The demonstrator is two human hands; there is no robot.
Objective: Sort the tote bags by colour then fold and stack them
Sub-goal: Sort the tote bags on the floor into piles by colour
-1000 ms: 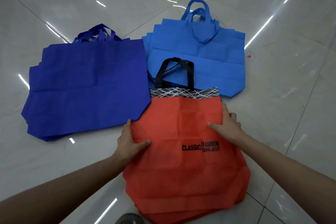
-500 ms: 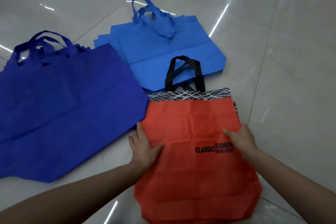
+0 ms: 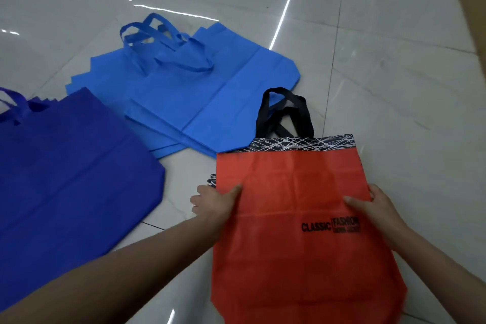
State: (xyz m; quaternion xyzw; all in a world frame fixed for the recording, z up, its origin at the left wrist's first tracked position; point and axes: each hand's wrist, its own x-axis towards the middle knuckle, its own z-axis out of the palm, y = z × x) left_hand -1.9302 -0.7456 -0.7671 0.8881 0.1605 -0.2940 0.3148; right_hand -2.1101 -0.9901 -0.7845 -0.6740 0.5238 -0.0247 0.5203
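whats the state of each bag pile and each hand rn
red bag, flat, unfolded, handles out, gripped at both side edges
light blue bags, stacked flat, unfolded
dark blue bags, stacked flat, unfolded
left hand, grips the red bag's left edge, thumb on top
right hand, grips the red bag's right edge, thumb on top

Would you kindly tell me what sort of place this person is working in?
Probably an indoor room; which kind, I cannot tell. A glossy pale tiled floor carries strip-light reflections, and piles of light blue tote bags, dark blue tote bags and orange tote bags lie straight on it.
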